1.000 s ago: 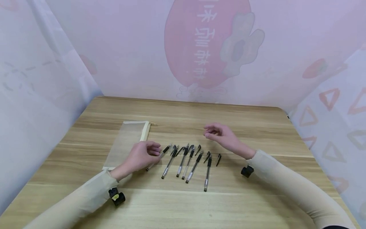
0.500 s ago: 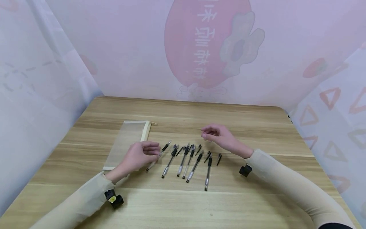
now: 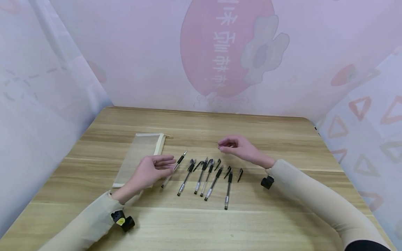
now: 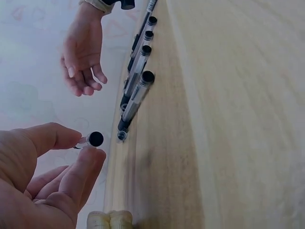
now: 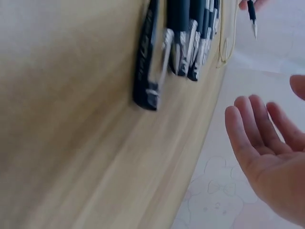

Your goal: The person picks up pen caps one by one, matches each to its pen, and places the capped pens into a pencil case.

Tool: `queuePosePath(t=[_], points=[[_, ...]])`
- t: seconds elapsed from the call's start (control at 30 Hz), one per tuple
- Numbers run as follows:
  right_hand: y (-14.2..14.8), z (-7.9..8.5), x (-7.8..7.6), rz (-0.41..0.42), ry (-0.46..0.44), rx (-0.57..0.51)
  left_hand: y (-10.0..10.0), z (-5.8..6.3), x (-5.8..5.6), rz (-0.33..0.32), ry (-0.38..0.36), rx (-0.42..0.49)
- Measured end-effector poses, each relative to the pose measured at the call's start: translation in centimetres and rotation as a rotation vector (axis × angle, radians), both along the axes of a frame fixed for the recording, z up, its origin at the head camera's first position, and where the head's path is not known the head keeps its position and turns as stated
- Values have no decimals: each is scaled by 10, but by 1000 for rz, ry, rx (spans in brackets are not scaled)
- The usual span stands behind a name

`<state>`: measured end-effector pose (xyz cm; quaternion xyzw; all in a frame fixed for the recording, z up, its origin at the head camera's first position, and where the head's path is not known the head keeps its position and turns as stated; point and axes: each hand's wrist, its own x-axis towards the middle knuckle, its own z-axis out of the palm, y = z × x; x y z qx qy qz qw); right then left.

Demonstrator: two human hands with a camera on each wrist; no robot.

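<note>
My left hand [image 3: 150, 171] pinches an uncapped gel pen [image 3: 180, 160] between thumb and fingers. The pen slants with its metal tip up and away, and in the left wrist view its black end cap [image 4: 96, 139] faces the camera, above the table. To the right lie several more gel pens [image 3: 216, 182] with black grips, side by side, tips pointing away. Loose black pen caps [image 3: 240, 175] lie near their tips. My right hand [image 3: 240, 149] hovers beyond the pens, fingers loosely bent and nothing in them; the right wrist view shows its bare palm [image 5: 274, 167].
A translucent zip pouch [image 3: 138, 153] with a pale edge and a cord pull lies at the left, partly behind my left hand. The wooden table [image 3: 201, 226] meets printed cloth walls [image 3: 141, 52] at the back and sides.
The pen in my left hand has risen slightly, its tip moving up and away from the row, and the fingers have straightened somewhat. My right hand has drifted a little left.
</note>
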<state>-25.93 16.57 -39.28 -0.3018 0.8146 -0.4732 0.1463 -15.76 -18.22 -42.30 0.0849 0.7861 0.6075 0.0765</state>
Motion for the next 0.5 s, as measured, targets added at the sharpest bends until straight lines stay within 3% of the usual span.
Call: queuePosePath(t=[0.23,0.5], points=[[-8,3,-23,96,-71,79,0,6,3,13,-8,35],[-22,-1,-41,209,-115,90,4,11,11,41,-51,151]])
